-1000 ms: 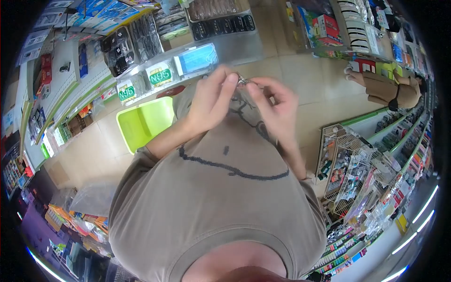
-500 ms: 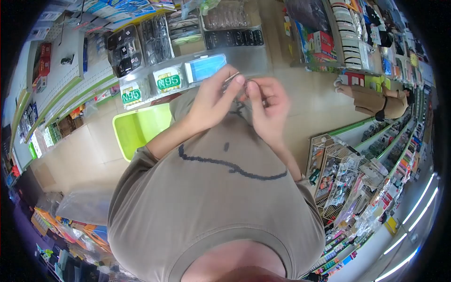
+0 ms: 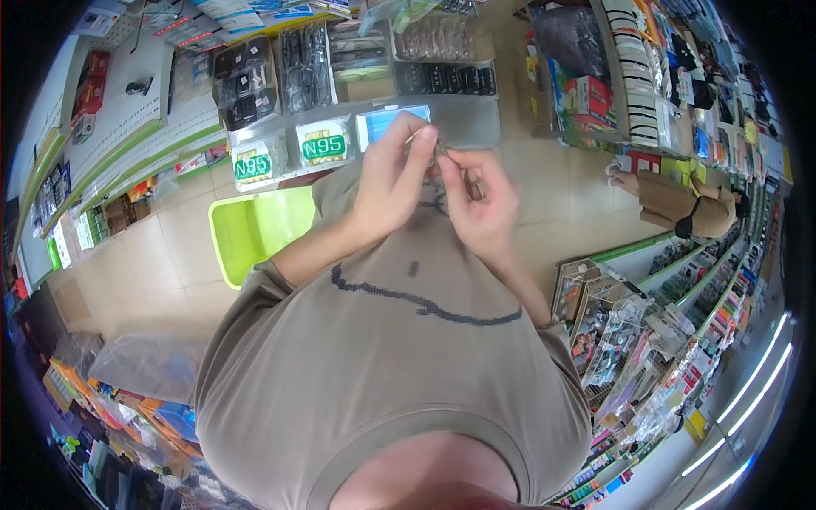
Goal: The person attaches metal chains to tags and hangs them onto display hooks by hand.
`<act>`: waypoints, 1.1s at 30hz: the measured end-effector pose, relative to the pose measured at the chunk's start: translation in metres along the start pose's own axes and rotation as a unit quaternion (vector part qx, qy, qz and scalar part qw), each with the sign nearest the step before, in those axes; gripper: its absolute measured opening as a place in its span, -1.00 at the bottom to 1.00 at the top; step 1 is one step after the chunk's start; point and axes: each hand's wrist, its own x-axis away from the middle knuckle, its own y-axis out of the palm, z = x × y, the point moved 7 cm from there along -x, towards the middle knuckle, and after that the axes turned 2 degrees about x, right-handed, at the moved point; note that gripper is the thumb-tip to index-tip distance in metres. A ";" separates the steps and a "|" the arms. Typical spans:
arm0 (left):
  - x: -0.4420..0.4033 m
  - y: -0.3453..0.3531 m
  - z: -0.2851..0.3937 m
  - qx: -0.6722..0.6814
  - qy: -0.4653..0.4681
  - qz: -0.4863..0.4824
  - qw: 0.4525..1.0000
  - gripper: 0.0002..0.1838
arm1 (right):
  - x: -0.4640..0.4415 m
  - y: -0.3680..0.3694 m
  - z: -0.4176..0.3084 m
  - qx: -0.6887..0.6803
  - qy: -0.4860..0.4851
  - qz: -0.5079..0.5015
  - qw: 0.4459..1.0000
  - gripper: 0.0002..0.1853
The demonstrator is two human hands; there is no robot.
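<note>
In front of my chest, my left hand (image 3: 389, 177) and my right hand (image 3: 482, 202) meet, each closed in a pinch. Between their fingertips is a small, thin, metallic-looking piece (image 3: 440, 150). Its kind is too small to make out, and part of it is hidden by my fingers. The left thumb and forefinger grip one side of it; the right thumb and fingers hold the other. Just beyond my left hand lies a blue-and-white pack (image 3: 381, 124) on the shelf edge, beside N95 packs (image 3: 325, 147).
A lime-green basket (image 3: 242, 225) is at my left side. Ahead stand display trays (image 3: 442, 75) of packaged goods. On the right are a wire rack (image 3: 586, 289) and long stocked shelves (image 3: 680, 276). Further off, another person (image 3: 680, 202) stands in the aisle.
The view has shifted a little, so the shelves ahead appear further right. My fingertips have moved slightly about the small piece; both hands still pinch it.
</note>
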 end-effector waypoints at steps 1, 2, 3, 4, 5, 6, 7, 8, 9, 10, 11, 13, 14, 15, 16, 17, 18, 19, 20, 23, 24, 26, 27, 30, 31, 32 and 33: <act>0.000 -0.001 0.000 0.002 -0.006 -0.006 1.000 -0.76 | -0.001 0.003 -0.001 -0.051 0.030 -0.001 0.998 -0.94; 0.000 -0.001 0.001 0.008 -0.001 -0.002 1.000 -0.75 | -0.001 0.005 0.000 -0.102 0.062 -0.003 0.993 -0.93; -0.001 -0.001 0.002 0.015 0.004 0.001 1.000 -0.74 | 0.000 0.007 0.001 -0.126 0.084 -0.011 0.988 -0.93; -0.001 -0.002 0.002 0.021 0.010 0.004 1.000 -0.73 | 0.000 0.008 0.003 -0.150 0.105 -0.019 0.983 -0.93; -0.002 -0.004 0.003 -0.011 0.030 -0.002 0.999 -0.74 | 0.001 0.010 0.006 -0.174 0.127 -0.026 0.976 -0.93; -0.003 -0.006 0.002 -0.042 0.050 -0.008 0.998 -0.74 | 0.002 0.010 0.008 -0.180 0.130 -0.007 0.975 -0.92; -0.003 -0.007 0.003 -0.072 0.072 -0.014 0.995 -0.75 | 0.004 0.011 0.011 -0.185 0.132 0.011 0.974 -0.92; -0.003 -0.008 0.000 -0.068 0.058 -0.021 0.996 -0.76 | 0.004 0.012 0.012 -0.190 0.132 0.029 0.972 -0.91; -0.002 -0.008 -0.001 -0.063 0.045 -0.028 0.997 -0.77 | 0.003 0.012 0.010 -0.182 0.129 0.050 0.973 -0.92; -0.001 -0.009 -0.002 -0.060 0.032 -0.033 0.997 -0.78 | 0.003 0.014 0.007 -0.175 0.127 0.070 0.974 -0.92; -0.001 -0.009 -0.002 -0.045 0.025 -0.039 0.998 -0.78 | 0.003 0.014 0.005 -0.168 0.125 0.089 0.974 -0.92; 0.000 -0.006 0.000 -0.013 0.008 -0.051 0.999 -0.78 | 0.003 0.007 0.003 -0.048 0.045 0.113 0.991 -0.92; 0.000 -0.006 -0.002 -0.015 -0.002 -0.053 0.998 -0.77 | 0.003 0.003 0.000 0.013 0.004 0.123 0.992 -0.91; -0.001 -0.007 -0.004 -0.018 -0.011 -0.056 0.998 -0.77 | 0.002 0.001 -0.002 0.031 0.010 0.118 0.993 -0.91; -0.001 -0.008 -0.005 -0.021 -0.020 -0.059 0.998 -0.77 | 0.002 -0.002 -0.006 0.049 0.016 0.112 0.992 -0.91; -0.001 -0.007 -0.004 -0.007 -0.017 -0.060 0.998 -0.77 | 0.001 -0.003 -0.008 0.066 0.023 0.106 0.992 -0.90; -0.001 -0.006 -0.001 0.007 -0.013 -0.060 0.998 -0.77 | 0.001 -0.002 -0.004 0.025 0.044 0.102 0.993 -0.90; -0.001 -0.005 0.001 0.020 -0.010 -0.060 0.998 -0.77 | 0.001 -0.001 0.002 -0.017 0.065 0.098 0.993 -0.90; -0.001 -0.004 -0.001 0.044 -0.011 -0.060 0.997 -0.78 | 0.001 0.000 0.007 -0.059 0.085 0.094 0.990 -0.89; -0.001 -0.001 -0.007 0.108 -0.025 -0.056 0.992 -0.79 | 0.000 0.004 0.007 -0.114 0.084 0.112 0.984 -0.88; -0.001 0.000 -0.008 0.123 -0.035 -0.051 0.990 -0.79 | -0.001 0.004 0.005 -0.102 0.082 0.118 0.984 -0.88; 0.002 0.001 -0.011 0.125 -0.047 -0.050 0.990 -0.79 | -0.002 0.003 -0.001 -0.078 0.078 0.130 0.985 -0.88; 0.002 0.000 -0.011 0.112 -0.045 -0.053 0.991 -0.79 | -0.002 0.003 0.000 -0.063 0.085 0.123 0.987 -0.89; -0.001 -0.006 -0.015 0.090 -0.075 -0.070 0.991 -0.80 | -0.004 -0.003 0.002 -0.033 0.102 0.104 0.989 -0.89; -0.001 -0.007 -0.018 0.086 -0.091 -0.076 0.989 -0.81 | -0.006 -0.004 0.000 -0.034 0.107 0.100 0.989 -0.88; -0.001 -0.007 -0.019 0.090 -0.093 -0.075 0.989 -0.81 | -0.006 -0.005 0.000 -0.035 0.112 0.096 0.988 -0.88; -0.001 -0.008 -0.019 0.095 -0.094 -0.074 0.988 -0.82 | -0.006 -0.005 0.002 -0.041 0.117 0.090 0.988 -0.88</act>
